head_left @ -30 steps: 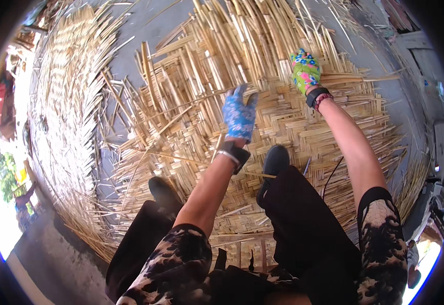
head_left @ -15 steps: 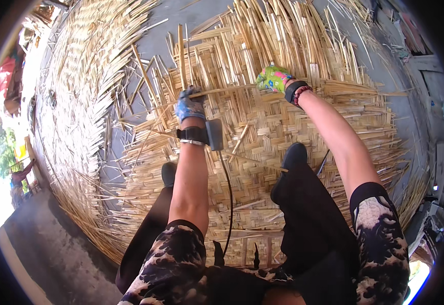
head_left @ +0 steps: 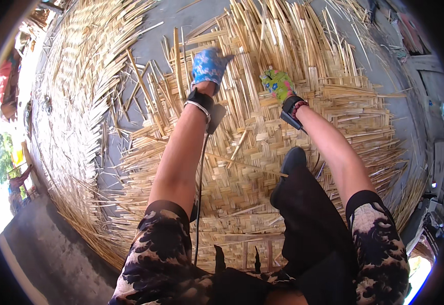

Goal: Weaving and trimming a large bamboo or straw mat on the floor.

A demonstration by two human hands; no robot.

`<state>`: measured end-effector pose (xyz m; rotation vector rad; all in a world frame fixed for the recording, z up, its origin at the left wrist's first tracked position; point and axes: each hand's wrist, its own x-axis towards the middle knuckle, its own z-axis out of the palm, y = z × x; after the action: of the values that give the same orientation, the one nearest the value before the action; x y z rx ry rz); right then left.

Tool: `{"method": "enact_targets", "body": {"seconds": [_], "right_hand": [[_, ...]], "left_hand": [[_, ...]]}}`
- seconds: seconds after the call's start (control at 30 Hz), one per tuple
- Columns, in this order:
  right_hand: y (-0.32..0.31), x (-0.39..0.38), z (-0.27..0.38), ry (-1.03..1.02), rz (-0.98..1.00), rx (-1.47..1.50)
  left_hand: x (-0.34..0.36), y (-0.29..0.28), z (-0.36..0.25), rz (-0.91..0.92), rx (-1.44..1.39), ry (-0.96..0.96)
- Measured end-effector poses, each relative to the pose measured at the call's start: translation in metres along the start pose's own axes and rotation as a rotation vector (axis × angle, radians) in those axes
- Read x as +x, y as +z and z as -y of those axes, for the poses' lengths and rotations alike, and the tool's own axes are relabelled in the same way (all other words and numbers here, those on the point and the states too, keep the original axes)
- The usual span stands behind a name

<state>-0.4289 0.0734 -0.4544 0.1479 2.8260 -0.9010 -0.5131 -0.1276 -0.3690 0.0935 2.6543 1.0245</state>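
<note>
A large mat (head_left: pixel 262 147) woven from flat, straw-coloured strips, like split reed or bamboo, lies under both hands. Its lower part is tightly plaited, while long loose strips (head_left: pixel 298 40) fan out at the far side. My left hand (head_left: pixel 210 66), in a blue flowered glove, is over these strips left of centre; its fingers point right and are smeared by motion. Lower and to the right, my right hand (head_left: pixel 278 84) wears a green flowered glove. Its fingers curl down against the weave, hiding whatever is in them.
Another pale woven mat (head_left: pixel 74 101) covers the ground at left, with grey floor (head_left: pixel 115 155) between the two. My shoe (head_left: pixel 294 161) rests on the near mat. A dark cable (head_left: pixel 200 188) runs from my left wrist. A low concrete ledge (head_left: pixel 54 249) stands at lower left.
My left hand has moved up and slightly right, and its forearm now leans right. The right hand has shifted slightly down. The strip stretched between both hands no longer shows there.
</note>
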Motion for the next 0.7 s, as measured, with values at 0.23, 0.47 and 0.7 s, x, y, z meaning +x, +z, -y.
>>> {"method": "enact_targets", "body": {"seconds": [0.23, 0.47, 0.7], "right_hand": [[-0.006, -0.007, 0.013, -0.012, -0.033, 0.233], [0.013, -0.004, -0.033, 0.084, 0.102, 0.487], [0.002, -0.002, 0.029, 0.375, 0.051, 1.554]], "left_hand": [[-0.001, 0.055, 0.073, 0.21, -0.434, -0.303], [-0.029, 0.068, 0.025, -0.111, 0.248, 0.038], [0.032, 0.082, 0.133, 0.326, -1.033, -0.165]]}}
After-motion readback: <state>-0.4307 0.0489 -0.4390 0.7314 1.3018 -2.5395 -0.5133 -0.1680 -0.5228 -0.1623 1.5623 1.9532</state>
